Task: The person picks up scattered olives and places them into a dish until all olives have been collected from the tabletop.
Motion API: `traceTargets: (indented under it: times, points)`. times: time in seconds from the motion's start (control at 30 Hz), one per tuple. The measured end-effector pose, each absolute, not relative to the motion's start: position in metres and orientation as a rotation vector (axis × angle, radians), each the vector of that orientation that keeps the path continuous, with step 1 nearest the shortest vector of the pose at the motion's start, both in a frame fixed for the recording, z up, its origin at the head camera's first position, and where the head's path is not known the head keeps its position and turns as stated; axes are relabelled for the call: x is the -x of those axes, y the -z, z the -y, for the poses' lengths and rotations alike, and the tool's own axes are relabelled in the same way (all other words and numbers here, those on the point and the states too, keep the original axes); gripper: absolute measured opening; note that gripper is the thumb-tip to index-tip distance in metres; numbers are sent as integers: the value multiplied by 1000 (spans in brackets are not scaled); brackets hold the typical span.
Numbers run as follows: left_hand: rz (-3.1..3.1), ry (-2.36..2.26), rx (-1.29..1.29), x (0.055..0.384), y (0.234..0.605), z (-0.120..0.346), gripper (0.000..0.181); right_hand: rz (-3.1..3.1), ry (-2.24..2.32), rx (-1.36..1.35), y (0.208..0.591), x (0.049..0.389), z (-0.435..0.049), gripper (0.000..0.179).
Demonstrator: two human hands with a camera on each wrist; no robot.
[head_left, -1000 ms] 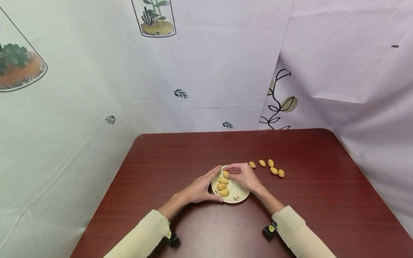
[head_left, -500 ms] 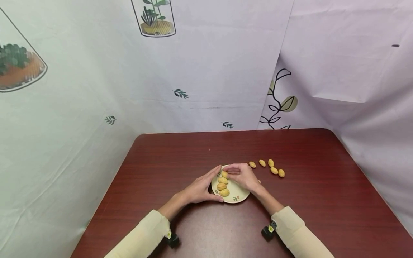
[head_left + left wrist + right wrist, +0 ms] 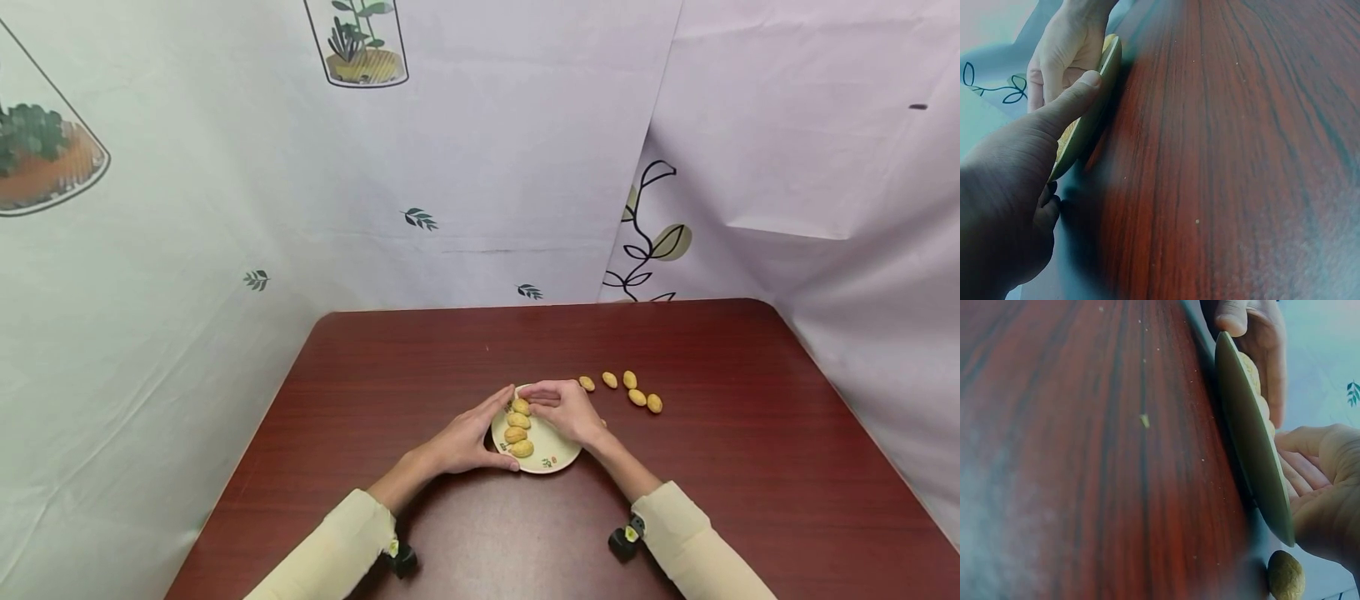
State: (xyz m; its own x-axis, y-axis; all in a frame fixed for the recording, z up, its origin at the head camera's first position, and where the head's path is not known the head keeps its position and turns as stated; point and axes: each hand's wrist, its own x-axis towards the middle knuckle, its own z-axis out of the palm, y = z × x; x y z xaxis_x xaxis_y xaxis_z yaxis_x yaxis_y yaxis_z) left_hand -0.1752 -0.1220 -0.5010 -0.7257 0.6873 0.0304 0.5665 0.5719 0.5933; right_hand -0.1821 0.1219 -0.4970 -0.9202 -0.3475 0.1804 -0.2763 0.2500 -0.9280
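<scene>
A small cream plate (image 3: 551, 446) with printed sprigs lies on the table, with several yellow peanuts (image 3: 517, 435) in their shells in a row along its left side. My left hand (image 3: 465, 437) holds the plate's left edge, thumb at the near rim and fingers along the far side. Over the plate's far part, the thumb and fingertips of my right hand (image 3: 566, 410) pinch the farthest peanut (image 3: 521, 406) of the row. In the left wrist view the thumb (image 3: 1075, 99) presses on the rim. The right palm partly hides the plate.
More peanuts (image 3: 637, 397) lie scattered on the dark red table (image 3: 420, 358) beyond and right of the plate. One peanut (image 3: 603, 422) is mostly covered by my right wrist. White printed cloth (image 3: 480, 167) hangs behind the table and along its sides.
My right fingertips have shifted the farthest peanut slightly left, into line with the row. The left hand and plate have stayed in place.
</scene>
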Motion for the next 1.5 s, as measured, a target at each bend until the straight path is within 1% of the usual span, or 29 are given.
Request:
traceTargets:
  times: [0.3, 0.47, 0.8, 1.0, 1.23, 1.5]
  points:
    - [-2601, -890, -1045, 175, 502, 123, 122, -2499, 1757, 530, 490, 180, -129, 26]
    - [-2603, -892, -1056, 174, 502, 123, 122, -2495, 1797, 529, 487, 179, -132, 26]
    - [-2607, -881, -1057, 175, 500, 123, 121, -2413, 1890, 489, 481, 179, -143, 30]
    - [-2602, -883, -1056, 175, 499, 123, 122, -2420, 1919, 469, 477, 180, -153, 33]
    - [-2604, -892, -1051, 175, 499, 122, 122, -2371, 2059, 474, 474, 178, -168, 38]
    - [-2620, -867, -1071, 174, 501, 122, 122, -2402, 2129, 422, 475, 178, -186, 39]
